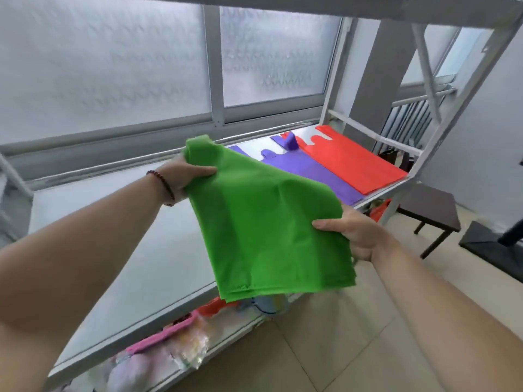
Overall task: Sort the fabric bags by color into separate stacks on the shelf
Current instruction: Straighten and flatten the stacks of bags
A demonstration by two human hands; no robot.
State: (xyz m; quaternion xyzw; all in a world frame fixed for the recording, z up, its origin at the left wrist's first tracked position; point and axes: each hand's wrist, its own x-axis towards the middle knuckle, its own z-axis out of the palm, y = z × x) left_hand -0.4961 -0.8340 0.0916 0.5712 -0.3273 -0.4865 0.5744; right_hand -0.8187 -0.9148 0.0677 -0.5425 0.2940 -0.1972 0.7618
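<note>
I hold a bundle of green fabric bags (268,222) in the air above the front edge of the grey shelf (113,236). My left hand (184,176) grips its handle end at the top. My right hand (351,233) pinches its right edge, thumb on top. On the shelf's right end lie a flat purple stack (308,171) and, further right, a flat red stack (356,162). The green bundle hides part of the purple stack.
A frosted window runs behind the shelf. White frame posts (452,114) stand at the right end. The lower shelf holds pink and mixed packages (169,343). A dark stool (433,213) stands on the tiled floor to the right.
</note>
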